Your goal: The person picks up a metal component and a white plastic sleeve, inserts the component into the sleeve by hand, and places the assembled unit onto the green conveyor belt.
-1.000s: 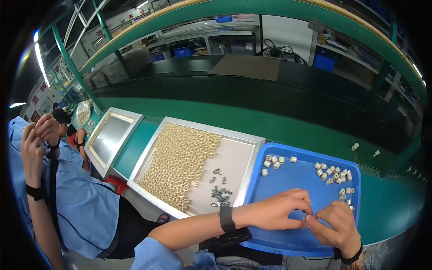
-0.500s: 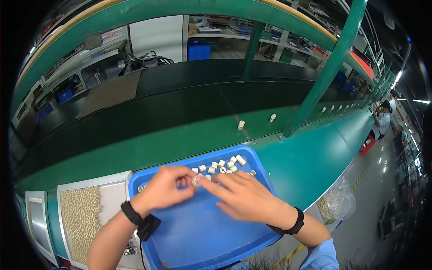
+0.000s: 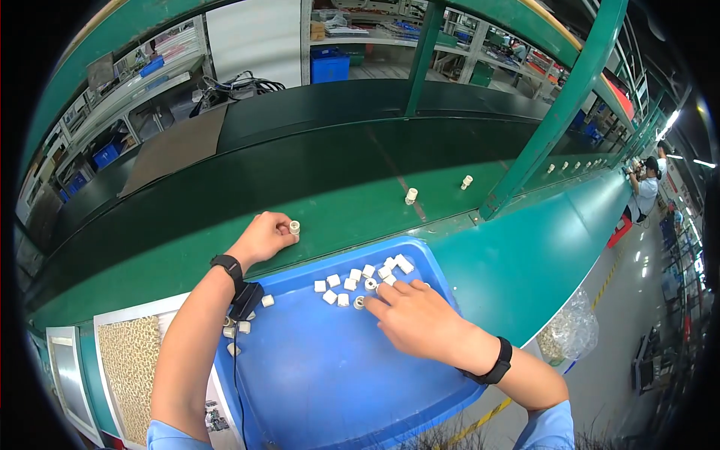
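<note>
My left hand point(image 3: 262, 238) reaches over the green belt behind the tray. Its thumb and fingertips pinch a small cream stepped cylinder point(image 3: 295, 226), held upright at the belt's surface. Over the blue tray point(image 3: 322, 382), my right hand point(image 3: 424, 322) is palm down with its fingers apart. The index fingertip is beside a round cream piece point(image 3: 359, 302) with an open end. More short cream cylinders point(image 3: 350, 284) lie loose around these fingers, and the hand covers part of the group. Several others point(image 3: 244, 328) lie at the tray's left side, beside my left forearm.
Two upright cream cylinders point(image 3: 411, 196) stand farther right on the belt point(image 3: 345, 180). A green post point(image 3: 555, 112) rises behind the tray. At left, a white frame holds many tan pieces point(image 3: 135, 367). A clear bag point(image 3: 574, 330) hangs low at right; a seated person point(image 3: 643, 191) is beyond.
My left hand has moved from the tray up to the belt with the cream cylinder. My hands have parted; the right one has shifted slightly right, down among the loose pieces.
</note>
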The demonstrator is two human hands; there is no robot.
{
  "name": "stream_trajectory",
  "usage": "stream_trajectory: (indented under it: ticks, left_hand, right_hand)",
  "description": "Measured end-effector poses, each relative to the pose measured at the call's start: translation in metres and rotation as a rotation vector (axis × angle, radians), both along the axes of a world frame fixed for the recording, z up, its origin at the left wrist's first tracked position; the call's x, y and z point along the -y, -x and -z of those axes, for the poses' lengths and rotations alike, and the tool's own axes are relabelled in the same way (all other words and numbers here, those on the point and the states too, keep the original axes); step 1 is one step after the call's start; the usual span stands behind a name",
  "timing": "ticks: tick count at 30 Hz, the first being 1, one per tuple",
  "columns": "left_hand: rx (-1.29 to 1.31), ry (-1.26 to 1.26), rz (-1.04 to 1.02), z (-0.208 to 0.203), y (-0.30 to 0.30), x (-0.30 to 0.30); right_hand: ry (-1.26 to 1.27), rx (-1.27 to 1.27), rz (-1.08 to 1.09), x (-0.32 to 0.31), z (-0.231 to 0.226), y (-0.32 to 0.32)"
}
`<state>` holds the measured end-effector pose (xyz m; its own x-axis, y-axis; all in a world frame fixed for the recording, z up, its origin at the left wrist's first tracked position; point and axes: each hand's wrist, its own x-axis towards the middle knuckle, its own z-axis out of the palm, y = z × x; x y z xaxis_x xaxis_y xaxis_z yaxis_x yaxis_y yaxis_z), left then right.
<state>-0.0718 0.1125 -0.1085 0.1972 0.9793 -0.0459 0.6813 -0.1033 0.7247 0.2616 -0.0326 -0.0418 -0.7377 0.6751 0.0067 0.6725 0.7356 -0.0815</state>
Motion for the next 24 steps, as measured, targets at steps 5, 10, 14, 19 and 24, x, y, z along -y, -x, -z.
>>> stream_trajectory:
  ticks: [5, 10, 14, 19, 24]
  left_hand:
    - [-0.132, 0.000, 0.048, -0.004, -0.013, -0.002]
    - [-0.132, -0.014, 0.005, -0.023, -0.010, 0.015]
    - [0.086, -0.137, -0.078, -0.071, 0.003, 0.059]
    - [0.380, -0.254, -0.155, -0.152, -0.015, 0.189]
    - [0.129, -0.393, -0.451, -0.119, -0.029, 0.358]
  right_hand:
    - [0.082, -0.014, 0.010, -0.001, 0.001, -0.001]
    - [0.066, -0.075, 0.034, -0.004, 0.008, 0.012]
    - [0.061, -0.047, -0.024, -0.011, 0.026, 0.029]
    - [0.064, -0.070, -0.012, -0.021, 0.030, 0.026]
    - [0.141, -0.114, -0.082, -0.003, 0.020, 0.031]
